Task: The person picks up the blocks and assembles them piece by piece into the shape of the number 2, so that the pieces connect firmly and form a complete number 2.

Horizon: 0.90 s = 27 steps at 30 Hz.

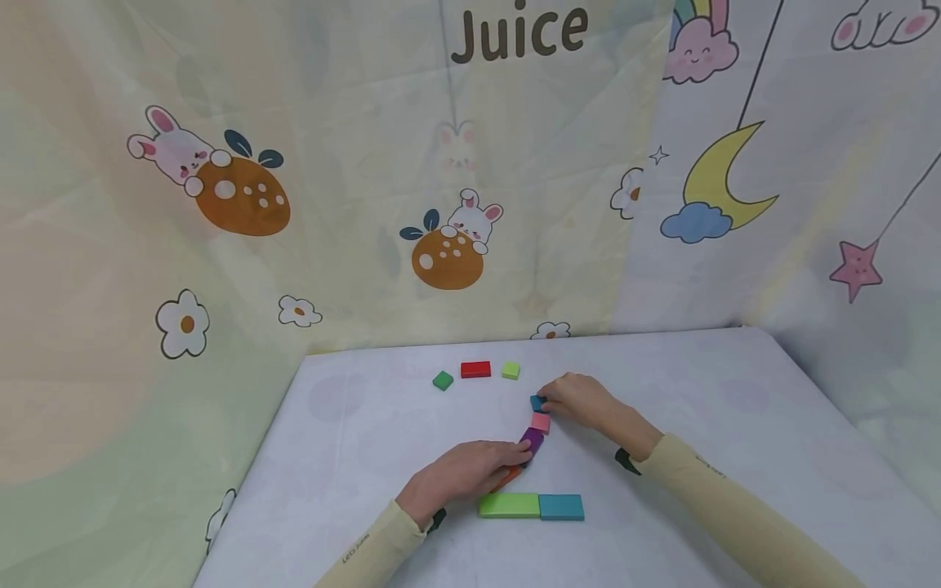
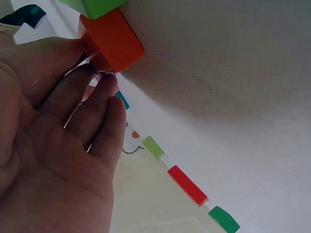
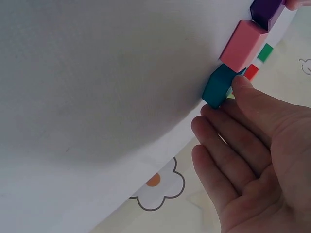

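A bent line of wooden blocks runs up the table. At its far end my right hand [image 1: 586,400] pinches a blue block [image 3: 219,86] between thumb and fingers, tight against a pink block [image 1: 540,423]. Below the pink one sits a purple block [image 1: 531,442], with the fingertips of my left hand [image 1: 466,469] resting on it. In the left wrist view, that hand's thumb lies along the orange block [image 2: 111,41], its other fingers stretched out loosely. The orange block meets a long light green block [image 1: 509,505], laid end to end with a blue-teal block [image 1: 562,507].
Toward the back of the table lie a dark green block [image 1: 443,380], a red block [image 1: 475,370] and a small lime block [image 1: 510,371], spaced apart in a row. A printed cloth [image 1: 353,269] hangs behind the white table [image 1: 706,392].
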### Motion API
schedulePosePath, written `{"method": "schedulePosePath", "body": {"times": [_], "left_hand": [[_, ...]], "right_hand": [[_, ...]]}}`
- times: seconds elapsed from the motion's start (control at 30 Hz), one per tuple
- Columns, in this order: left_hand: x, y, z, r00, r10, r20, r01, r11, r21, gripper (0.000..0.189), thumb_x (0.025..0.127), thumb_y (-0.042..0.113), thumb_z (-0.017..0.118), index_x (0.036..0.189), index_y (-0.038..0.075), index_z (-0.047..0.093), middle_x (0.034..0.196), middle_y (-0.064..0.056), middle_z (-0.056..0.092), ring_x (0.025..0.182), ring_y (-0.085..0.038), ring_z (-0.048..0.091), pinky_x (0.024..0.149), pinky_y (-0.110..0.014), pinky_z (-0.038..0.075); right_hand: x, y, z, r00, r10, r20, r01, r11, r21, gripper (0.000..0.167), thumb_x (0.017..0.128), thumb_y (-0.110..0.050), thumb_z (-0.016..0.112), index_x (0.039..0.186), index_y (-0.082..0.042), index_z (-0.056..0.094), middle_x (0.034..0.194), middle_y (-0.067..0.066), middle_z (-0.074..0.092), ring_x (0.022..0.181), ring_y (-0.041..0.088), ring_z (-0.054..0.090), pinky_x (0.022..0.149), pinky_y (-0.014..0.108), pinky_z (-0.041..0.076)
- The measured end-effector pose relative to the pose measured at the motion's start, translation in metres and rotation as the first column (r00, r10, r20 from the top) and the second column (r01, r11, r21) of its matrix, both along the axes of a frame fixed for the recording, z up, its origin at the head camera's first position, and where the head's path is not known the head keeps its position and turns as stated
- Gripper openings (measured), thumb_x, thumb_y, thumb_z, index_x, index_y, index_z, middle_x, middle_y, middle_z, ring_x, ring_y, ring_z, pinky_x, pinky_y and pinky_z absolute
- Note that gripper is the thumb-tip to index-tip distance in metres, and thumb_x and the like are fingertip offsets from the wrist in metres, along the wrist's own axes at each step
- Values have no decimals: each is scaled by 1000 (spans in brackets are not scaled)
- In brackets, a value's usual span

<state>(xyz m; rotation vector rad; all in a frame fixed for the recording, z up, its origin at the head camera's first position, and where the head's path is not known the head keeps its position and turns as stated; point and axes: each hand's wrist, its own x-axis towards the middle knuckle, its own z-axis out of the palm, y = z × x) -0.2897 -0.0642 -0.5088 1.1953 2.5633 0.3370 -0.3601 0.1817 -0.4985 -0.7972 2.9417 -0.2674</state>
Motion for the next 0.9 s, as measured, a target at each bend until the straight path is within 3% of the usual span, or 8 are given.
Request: {"method": "schedulePosePath", "body": {"times": [0.9], "left_hand": [[0,1,2,999,20,28,-20,1000,1,50,101,23,62,149,27,49,152,13,51,141,-9,48,110,-31,48]], "right_hand": [[0,5,-5,999,43,-19,-44,998,-36,32,92,-25,74,119,-7,75,114,5,76,109,23,72,93,40,58]]}}
